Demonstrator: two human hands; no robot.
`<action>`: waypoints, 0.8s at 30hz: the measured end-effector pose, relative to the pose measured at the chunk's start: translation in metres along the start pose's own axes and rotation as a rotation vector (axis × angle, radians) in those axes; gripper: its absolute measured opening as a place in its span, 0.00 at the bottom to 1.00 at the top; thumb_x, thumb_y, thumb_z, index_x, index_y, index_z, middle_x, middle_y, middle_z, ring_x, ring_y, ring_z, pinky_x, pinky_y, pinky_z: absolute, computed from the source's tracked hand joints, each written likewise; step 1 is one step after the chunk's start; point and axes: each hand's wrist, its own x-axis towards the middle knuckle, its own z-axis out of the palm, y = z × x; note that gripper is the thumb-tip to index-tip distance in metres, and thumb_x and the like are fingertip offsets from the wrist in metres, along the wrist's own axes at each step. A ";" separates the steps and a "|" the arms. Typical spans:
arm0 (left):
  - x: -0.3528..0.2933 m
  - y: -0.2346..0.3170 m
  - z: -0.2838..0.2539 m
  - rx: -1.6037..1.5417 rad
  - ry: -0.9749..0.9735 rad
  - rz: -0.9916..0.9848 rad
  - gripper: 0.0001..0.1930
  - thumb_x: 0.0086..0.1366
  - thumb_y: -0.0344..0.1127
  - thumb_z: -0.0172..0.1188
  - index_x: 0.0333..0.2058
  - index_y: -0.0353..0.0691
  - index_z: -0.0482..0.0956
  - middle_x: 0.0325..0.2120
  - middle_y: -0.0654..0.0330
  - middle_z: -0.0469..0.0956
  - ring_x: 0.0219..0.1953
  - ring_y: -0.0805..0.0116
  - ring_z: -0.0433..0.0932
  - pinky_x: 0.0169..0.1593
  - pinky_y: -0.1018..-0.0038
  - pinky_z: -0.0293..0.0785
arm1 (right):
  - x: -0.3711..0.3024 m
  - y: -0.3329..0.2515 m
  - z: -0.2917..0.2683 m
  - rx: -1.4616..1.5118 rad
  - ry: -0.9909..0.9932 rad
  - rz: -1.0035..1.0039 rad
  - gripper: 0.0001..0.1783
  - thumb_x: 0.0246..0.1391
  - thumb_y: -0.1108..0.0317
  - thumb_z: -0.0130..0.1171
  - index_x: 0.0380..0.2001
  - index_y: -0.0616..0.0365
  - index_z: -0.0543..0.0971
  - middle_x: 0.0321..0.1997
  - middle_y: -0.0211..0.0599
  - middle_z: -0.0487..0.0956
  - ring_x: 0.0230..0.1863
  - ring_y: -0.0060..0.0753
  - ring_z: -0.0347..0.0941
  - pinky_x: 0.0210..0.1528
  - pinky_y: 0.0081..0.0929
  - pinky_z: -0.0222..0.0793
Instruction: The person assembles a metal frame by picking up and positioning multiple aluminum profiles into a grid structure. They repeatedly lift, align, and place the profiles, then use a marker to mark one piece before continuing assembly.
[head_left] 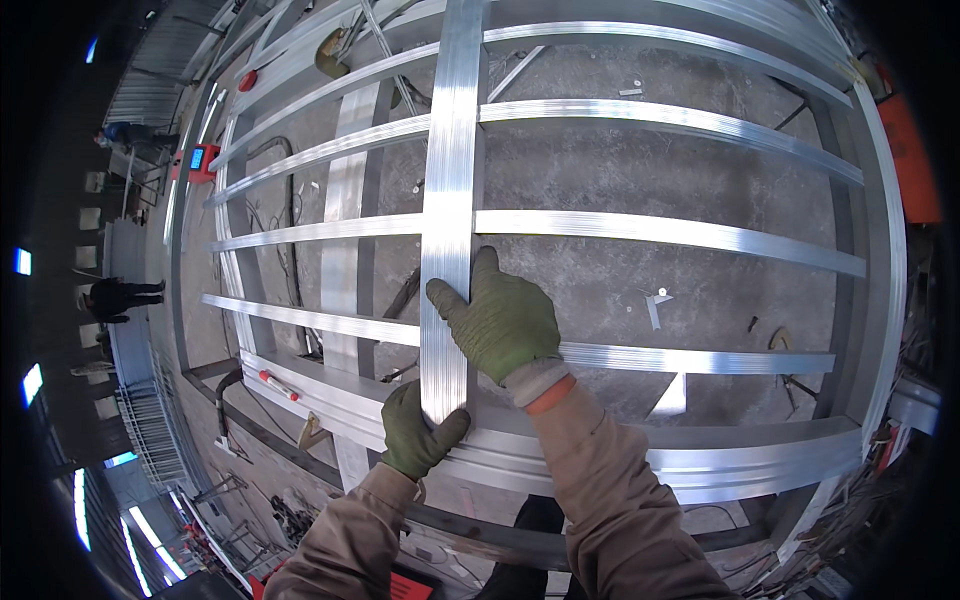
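One silver beam (452, 150) lies across a metal frame (760, 465), left of centre, its end at the near edge, where the left hand (415, 437) clamps its fingers around it, while the right hand (507, 320) grips its right side, thumb on top, apparently to steady it.

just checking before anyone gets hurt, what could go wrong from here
The left hand grips the near end of the wide metal bar, close to the front rail, so fingers might get pinched if it shifts. The right hand is at the bar's side edge, which could scrape the glove if it slips. The red-and-white marker on the rail might roll off if jolted.
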 end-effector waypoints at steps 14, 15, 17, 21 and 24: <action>-0.002 -0.001 0.005 -0.036 0.007 -0.058 0.30 0.70 0.57 0.74 0.50 0.31 0.89 0.39 0.38 0.90 0.43 0.31 0.90 0.52 0.46 0.85 | 0.001 0.000 -0.002 -0.030 -0.003 -0.023 0.50 0.80 0.33 0.58 0.73 0.79 0.72 0.44 0.61 0.93 0.48 0.64 0.94 0.54 0.59 0.89; -0.003 0.001 0.005 -0.043 0.004 -0.066 0.30 0.71 0.57 0.73 0.50 0.30 0.89 0.40 0.38 0.90 0.43 0.31 0.90 0.52 0.46 0.85 | 0.001 0.001 -0.003 -0.005 -0.017 -0.028 0.51 0.80 0.33 0.58 0.74 0.79 0.71 0.44 0.61 0.93 0.47 0.64 0.94 0.53 0.58 0.89; -0.004 0.001 0.005 -0.041 -0.006 -0.076 0.30 0.72 0.58 0.72 0.51 0.30 0.89 0.40 0.37 0.89 0.43 0.31 0.89 0.51 0.45 0.84 | 0.000 0.002 -0.006 0.015 -0.041 -0.025 0.52 0.81 0.34 0.57 0.76 0.81 0.69 0.45 0.61 0.93 0.48 0.64 0.94 0.53 0.58 0.89; -0.006 -0.005 0.008 -0.037 0.010 -0.040 0.30 0.74 0.57 0.69 0.52 0.29 0.88 0.40 0.37 0.89 0.42 0.30 0.88 0.49 0.45 0.83 | -0.001 0.000 -0.005 0.000 -0.015 -0.026 0.52 0.81 0.36 0.57 0.78 0.82 0.66 0.46 0.62 0.94 0.48 0.63 0.94 0.52 0.57 0.90; -0.005 -0.008 0.011 -0.047 0.013 -0.029 0.29 0.76 0.56 0.67 0.53 0.29 0.87 0.41 0.36 0.89 0.43 0.30 0.88 0.50 0.46 0.83 | 0.003 0.002 -0.003 0.012 -0.031 -0.016 0.52 0.82 0.36 0.57 0.79 0.82 0.65 0.45 0.61 0.94 0.47 0.62 0.95 0.49 0.57 0.90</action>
